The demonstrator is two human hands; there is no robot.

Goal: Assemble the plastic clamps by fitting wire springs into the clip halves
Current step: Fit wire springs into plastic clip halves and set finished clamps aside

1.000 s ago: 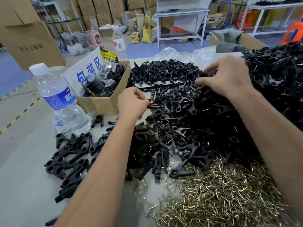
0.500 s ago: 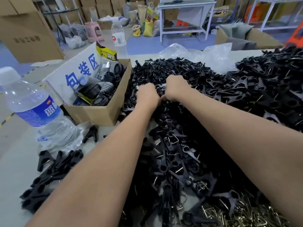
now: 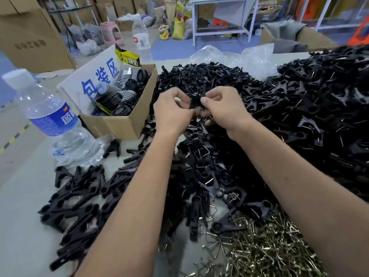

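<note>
Cardboard carton (image 3: 34,37) far left on the floor, grey concrete with a yellow-black hazard stripe (image 3: 14,138) along its edge. Water bottle (image 3: 54,120) with blue label stands at the left end of the pale grey table (image 3: 22,226), white cap on. Below it, a loose spread of assembled black clamps (image 3: 79,196) lies on the tabletop. Open cardboard box (image 3: 117,122) just right of the bottle holds black ribbed parts and a white sign with blue characters (image 3: 97,76) leaning in it. Second water bottle (image 3: 141,41) stands behind the box.

Left hand (image 3: 171,114) and right hand (image 3: 225,110) meet at centre, raised just above the parts; both pinch one black clip piece (image 3: 196,101) between thumb and fingertips, fingers curled. Blurred, so cannot tell if a spring is seated in it.

Under and behind the hands, a big heap of black clip halves (image 3: 209,80) covers the table and rises higher on the right (image 3: 319,108). Crumpled clear plastic bag (image 3: 239,56) lies behind the heap. Pile of metal wire springs (image 3: 269,246) sits bottom right, touching the black parts, a few springs scattered among them.

Room behind: stacked cartons, pink stool (image 3: 110,33), filled sacks (image 3: 175,23), white metal-frame table (image 3: 223,17), blue floor mat, open box with grey cloth (image 3: 287,35) far right.
</note>
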